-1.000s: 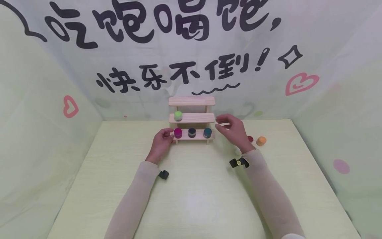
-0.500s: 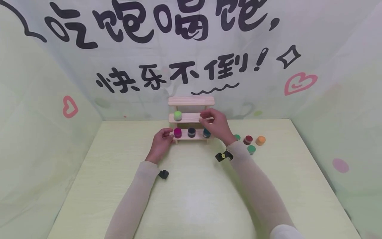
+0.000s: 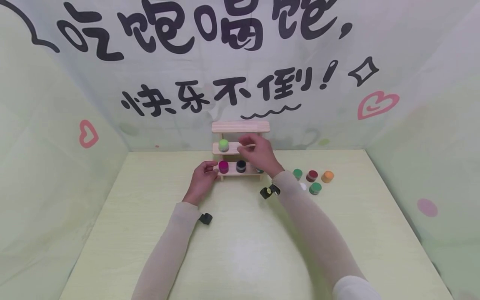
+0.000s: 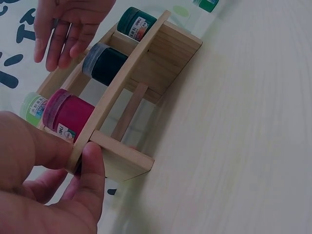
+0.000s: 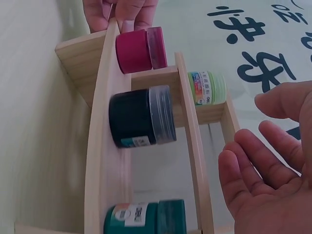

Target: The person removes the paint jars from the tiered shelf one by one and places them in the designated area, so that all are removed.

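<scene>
A small three-tier wooden display shelf (image 3: 240, 126) stands by the back wall. My left hand (image 3: 202, 179) pinches the left end of its lowest tier between thumb and fingers, as the left wrist view shows. On that tier sit paint jars: a magenta jar (image 5: 134, 51), a black-looking jar (image 5: 131, 117) and a teal jar (image 5: 131, 219), the last partly hidden in the head view. One light green jar (image 3: 223, 145) stands at the left of the middle tier. Right of it hovers my right hand (image 3: 258, 152), thumb and fingers apart, nothing visible between them.
On the table right of the shelf stand a green jar (image 3: 297, 174), a dark red jar (image 3: 312, 176), an orange jar (image 3: 328, 176) and another green jar (image 3: 315, 188). A white jar (image 3: 303, 186) is partly covered by the right sleeve. Printed cloth walls (image 3: 180, 125) enclose the table.
My right hand has moved left from beside the shelf to over its middle tier, uncovering the green jars on the table. The left hand keeps its grip on the shelf.
</scene>
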{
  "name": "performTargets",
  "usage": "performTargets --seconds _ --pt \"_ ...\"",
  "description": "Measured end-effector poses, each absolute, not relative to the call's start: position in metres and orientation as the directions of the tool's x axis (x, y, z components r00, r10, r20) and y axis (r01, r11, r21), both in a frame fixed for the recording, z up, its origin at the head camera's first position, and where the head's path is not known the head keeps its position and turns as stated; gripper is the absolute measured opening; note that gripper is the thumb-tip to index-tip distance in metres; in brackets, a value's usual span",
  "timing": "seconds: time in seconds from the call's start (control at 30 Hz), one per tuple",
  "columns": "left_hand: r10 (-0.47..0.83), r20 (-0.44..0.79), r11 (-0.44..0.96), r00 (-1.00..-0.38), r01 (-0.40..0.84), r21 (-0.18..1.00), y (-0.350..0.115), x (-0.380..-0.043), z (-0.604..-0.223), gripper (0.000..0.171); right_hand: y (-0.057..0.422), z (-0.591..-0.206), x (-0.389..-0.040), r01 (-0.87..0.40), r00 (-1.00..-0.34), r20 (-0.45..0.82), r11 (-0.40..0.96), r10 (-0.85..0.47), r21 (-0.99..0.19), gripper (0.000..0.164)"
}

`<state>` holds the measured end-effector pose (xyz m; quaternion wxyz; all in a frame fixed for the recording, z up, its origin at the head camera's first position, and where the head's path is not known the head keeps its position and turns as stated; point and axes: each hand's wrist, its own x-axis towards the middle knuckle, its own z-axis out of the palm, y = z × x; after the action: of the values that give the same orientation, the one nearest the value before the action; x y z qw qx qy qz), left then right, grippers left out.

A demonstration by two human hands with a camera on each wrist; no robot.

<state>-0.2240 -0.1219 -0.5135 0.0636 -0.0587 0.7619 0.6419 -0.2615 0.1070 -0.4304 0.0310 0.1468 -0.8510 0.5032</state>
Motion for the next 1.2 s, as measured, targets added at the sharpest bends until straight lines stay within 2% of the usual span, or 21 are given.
performTargets --seconds 0.47,0.73,0.97,1.2 --pt "-0.005 -0.173 0.144 -0.985 -0.172 0.974 -0.120 -0.226 -0.512 0.030 0.083 -0.432 -0.274 -0.292 -0.942 0.182 0.421 -0.281 -0.859 0.042" --pt "-0.014 -0.184 0.156 -0.983 -0.184 0.970 -0.120 -0.226 -0.512 0.031 0.074 -0.436 -0.281 -0.305 -0.934 0.168 0.456 -0.316 -0.836 0.048" --pt "-0.012 -0.177 0.138 -0.984 -0.177 0.974 -0.119 -0.225 -0.512 0.031 0.068 -0.439 -0.285 -0.336 -0.923 0.157 0.537 -0.352 -0.774 0.046" --pt "-0.014 -0.189 0.157 -0.982 -0.189 0.969 -0.120 -0.226 -0.512 0.032 0.065 -0.438 -0.288 -0.373 -0.908 0.176 0.542 -0.381 -0.753 0.040"
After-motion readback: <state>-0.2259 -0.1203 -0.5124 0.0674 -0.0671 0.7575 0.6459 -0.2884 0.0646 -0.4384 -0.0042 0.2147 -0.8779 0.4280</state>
